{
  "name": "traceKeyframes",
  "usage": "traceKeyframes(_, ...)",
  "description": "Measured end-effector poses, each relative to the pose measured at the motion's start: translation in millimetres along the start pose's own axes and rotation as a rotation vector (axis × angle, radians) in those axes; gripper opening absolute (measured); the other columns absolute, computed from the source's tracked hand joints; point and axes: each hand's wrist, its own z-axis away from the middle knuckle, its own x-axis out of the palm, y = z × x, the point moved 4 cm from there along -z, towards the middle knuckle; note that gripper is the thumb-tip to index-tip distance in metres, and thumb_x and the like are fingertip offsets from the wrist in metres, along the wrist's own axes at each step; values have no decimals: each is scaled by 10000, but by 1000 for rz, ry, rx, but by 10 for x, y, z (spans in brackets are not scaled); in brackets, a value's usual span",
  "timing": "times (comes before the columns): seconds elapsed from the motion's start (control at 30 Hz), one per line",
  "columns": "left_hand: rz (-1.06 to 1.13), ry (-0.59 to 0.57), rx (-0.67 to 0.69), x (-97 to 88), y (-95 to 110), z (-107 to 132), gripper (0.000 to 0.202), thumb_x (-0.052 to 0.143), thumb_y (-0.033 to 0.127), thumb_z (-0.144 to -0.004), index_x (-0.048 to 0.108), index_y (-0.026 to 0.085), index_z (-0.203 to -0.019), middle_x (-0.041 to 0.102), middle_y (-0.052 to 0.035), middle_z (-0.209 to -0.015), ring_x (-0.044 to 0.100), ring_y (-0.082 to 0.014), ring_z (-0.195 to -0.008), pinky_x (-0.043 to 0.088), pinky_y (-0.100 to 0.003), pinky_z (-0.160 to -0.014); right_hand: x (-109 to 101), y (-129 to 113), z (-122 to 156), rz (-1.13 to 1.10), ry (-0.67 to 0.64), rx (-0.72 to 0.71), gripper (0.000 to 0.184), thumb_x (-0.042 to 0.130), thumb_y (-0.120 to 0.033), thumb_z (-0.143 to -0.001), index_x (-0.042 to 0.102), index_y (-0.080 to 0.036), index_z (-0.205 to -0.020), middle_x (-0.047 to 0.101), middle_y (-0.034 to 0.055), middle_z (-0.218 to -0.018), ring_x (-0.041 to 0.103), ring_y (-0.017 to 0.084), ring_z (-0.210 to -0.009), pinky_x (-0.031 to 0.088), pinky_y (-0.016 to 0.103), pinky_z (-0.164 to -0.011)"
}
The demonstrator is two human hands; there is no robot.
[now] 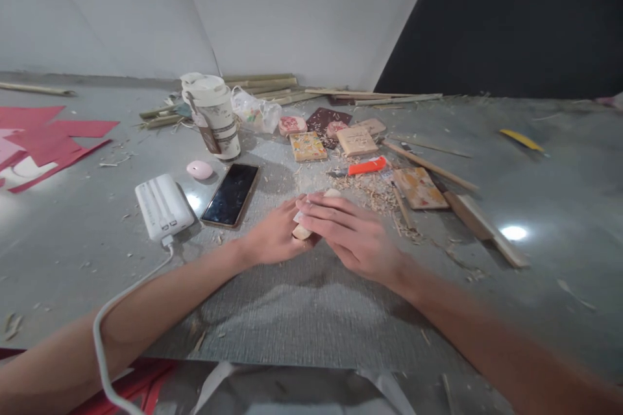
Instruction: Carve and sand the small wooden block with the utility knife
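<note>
Wood piece (302, 232) lies between the hands, near and right of the phone (230, 194), its long axis slanting from near left to far right. Left hand (280, 230) grasps it; right hand (354, 227) curls fingers over its top, equally close, though whether these grip I cannot tell. Left of the one phone sit one power bank (164, 207) and, farther, one pink case (200, 170); rightward, one orange cutter (366, 166) and two patterned squares (308, 146); beyond, one cup (211, 117).
</note>
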Motion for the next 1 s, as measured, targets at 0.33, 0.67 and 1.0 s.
traceKeyframes(0.33, 60, 38, -64, -33, 10, -17, 333, 602, 374, -1018, 585, 173, -1283, 712, -175, -1316, 687, -374, -1234, 595, -582, -1095, -70, 260, 59, 96, 23, 106, 599, 504, -69, -1121, 544, -337, -1655, 723, 52, -1557, 640, 256, -1513, 588, 507, -1265)
traceKeyframes(0.67, 82, -18, -26, -31, 40, -13, 351, 541, 318, -1059, 621, 173, -1369, 665, -170, -1494, 614, -368, -1445, 501, -585, -1260, 20, -20, 5, 20, -55, -55, 535, 537, -58, -1108, 575, -224, -1615, 758, 70, -1507, 621, 246, -1533, 561, 443, -1293)
traceKeyframes(1.0, 29, -26, -57, -35, 48, -5, 341, 538, 333, -1063, 631, 187, -1357, 705, -153, -1465, 627, -366, -1437, 521, -579, -1240, 43, -44, -10, 55, 3, -14, 482, 503, -45, -1105, 626, -189, -1549, 754, 99, -1509, 622, 252, -1529, 579, 468, -1269)
